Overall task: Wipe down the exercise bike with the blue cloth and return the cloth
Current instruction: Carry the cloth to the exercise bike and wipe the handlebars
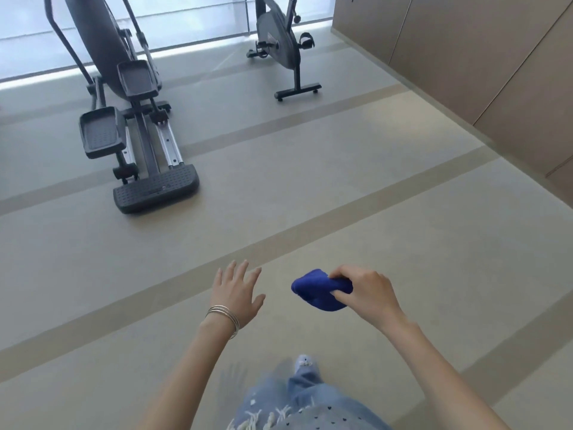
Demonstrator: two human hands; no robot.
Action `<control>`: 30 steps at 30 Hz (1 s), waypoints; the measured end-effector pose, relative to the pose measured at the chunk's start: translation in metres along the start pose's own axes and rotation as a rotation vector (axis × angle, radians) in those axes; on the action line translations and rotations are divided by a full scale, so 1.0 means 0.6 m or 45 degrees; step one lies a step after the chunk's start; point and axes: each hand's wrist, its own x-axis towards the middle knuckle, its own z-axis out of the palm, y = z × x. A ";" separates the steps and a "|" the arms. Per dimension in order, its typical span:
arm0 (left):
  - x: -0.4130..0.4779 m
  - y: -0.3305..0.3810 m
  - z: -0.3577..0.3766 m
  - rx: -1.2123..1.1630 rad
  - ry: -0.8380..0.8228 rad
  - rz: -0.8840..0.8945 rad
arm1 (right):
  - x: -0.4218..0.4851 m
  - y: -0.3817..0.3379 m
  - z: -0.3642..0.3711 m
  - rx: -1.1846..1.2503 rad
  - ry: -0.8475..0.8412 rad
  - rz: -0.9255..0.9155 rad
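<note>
A folded blue cloth (316, 290) is held low in the middle of the view, gripped by my right hand (362, 291) with fingers and thumb curled round its right end. My left hand (237, 290) hovers to the left of the cloth, fingers spread and straight, holding nothing; thin silver bangles circle its wrist. The exercise bike (280, 41), dark grey with black pedals and a black floor bar, stands far off at the top centre by the window. Its upper part is cut off by the frame.
A dark elliptical trainer (130, 119) with two foot plates and a ribbed rear step stands at the upper left. Tan cabinet panels (483, 66) line the right side. Beige floor with darker stripes lies between me and the machines. My jeans and a shoe (305, 366) show below.
</note>
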 end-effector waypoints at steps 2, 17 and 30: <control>0.037 0.006 -0.010 -0.017 -0.043 0.001 | 0.033 0.012 -0.012 -0.019 -0.038 0.017; 0.400 -0.044 -0.120 -0.014 -0.133 0.132 | 0.397 0.021 -0.052 -0.020 -0.070 0.120; 0.700 -0.117 -0.220 -0.040 -0.148 0.201 | 0.698 0.013 -0.101 0.045 0.036 0.276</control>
